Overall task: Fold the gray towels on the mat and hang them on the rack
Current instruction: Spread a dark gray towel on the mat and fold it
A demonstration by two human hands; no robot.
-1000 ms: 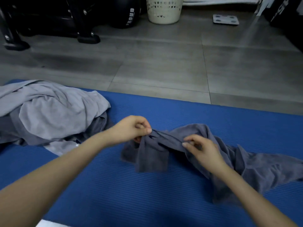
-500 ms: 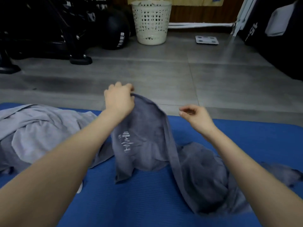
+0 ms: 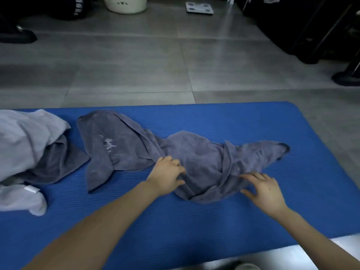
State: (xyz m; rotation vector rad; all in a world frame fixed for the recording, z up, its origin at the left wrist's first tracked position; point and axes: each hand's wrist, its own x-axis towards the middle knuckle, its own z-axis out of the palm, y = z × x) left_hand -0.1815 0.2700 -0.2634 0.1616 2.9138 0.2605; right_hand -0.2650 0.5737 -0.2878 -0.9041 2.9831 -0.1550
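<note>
Towel [image 3: 196,154] runs left-right along mat [image 3: 224,215]; right hand [image 3: 265,191] splayed on it, left hand [image 3: 167,177] unclear.

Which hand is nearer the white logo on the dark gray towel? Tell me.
Left. The left hand grips the dark gray towel right of the white logo; the right hand rests on it farther right.

Setting: home gym or exercise room. Indicators: a ribbed blue exercise mat [image 3: 194,221] laid on a gray tiled floor [image 3: 136,65], a black lettered medicine ball [image 3: 78,8], a body-weight scale [image 3: 199,7], a white perforated basket [image 3: 124,4], and black equipment frames [image 3: 302,26].
</note>
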